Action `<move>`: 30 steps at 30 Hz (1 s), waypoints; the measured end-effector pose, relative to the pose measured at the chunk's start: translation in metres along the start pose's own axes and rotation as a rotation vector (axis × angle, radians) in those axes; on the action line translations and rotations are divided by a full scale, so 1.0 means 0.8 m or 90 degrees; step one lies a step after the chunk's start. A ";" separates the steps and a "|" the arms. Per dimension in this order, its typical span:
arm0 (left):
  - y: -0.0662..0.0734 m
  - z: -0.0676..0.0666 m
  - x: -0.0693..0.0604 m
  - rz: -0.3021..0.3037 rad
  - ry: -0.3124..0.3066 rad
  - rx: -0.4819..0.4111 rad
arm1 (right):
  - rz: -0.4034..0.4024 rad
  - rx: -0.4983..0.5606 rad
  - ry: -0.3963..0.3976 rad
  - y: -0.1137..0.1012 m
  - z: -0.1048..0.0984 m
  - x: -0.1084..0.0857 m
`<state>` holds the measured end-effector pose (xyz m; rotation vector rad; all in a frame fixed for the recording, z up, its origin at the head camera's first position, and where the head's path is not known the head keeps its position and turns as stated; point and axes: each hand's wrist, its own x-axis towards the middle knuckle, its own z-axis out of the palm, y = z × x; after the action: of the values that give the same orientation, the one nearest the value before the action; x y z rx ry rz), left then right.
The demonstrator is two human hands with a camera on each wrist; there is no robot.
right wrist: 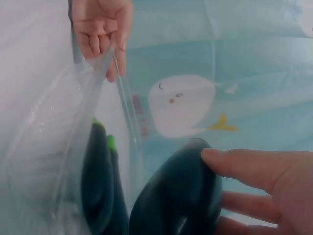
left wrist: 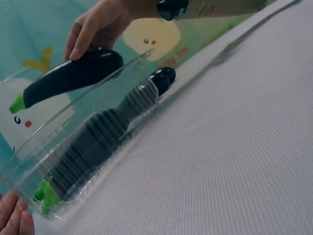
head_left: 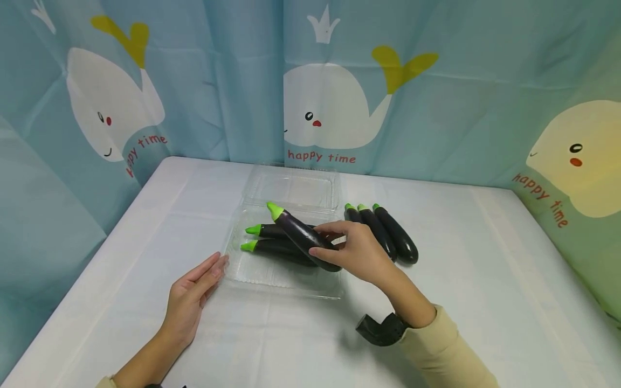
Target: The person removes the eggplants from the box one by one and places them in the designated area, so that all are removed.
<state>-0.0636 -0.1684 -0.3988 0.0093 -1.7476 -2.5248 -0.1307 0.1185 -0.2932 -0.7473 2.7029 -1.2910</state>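
My right hand (head_left: 361, 250) grips a dark purple eggplant (head_left: 303, 234) with a green stem by its thick end. It is held tilted above a clear plastic clamshell box (head_left: 257, 272), stem toward the far left. Inside the box lie two more eggplants (head_left: 281, 251), side by side with stems to the left. My left hand (head_left: 189, 296) touches the box's left edge with its fingers extended. In the left wrist view the held eggplant (left wrist: 73, 78) hangs over the box rim, and only fingertips of the left hand (left wrist: 14, 215) show.
Three eggplants (head_left: 398, 234) lie together right of the box, partly behind my right hand. The clear lid (head_left: 293, 188) lies folded back toward the curtain (head_left: 218, 81), which hangs along the rear of the white-covered table (head_left: 485, 280).
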 end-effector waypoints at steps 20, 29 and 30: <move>0.001 0.000 0.000 -0.003 0.001 0.003 | 0.083 0.043 0.113 0.024 -0.061 -0.020; 0.000 0.000 0.000 0.003 -0.006 -0.005 | 0.099 -0.030 0.193 0.036 -0.094 -0.040; 0.000 0.000 0.000 0.004 -0.006 -0.004 | 0.102 -0.043 0.196 0.038 -0.096 -0.042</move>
<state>-0.0636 -0.1688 -0.3987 -0.0085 -1.7406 -2.5297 -0.1323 0.2047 -0.2712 -0.3499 2.9819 -1.3842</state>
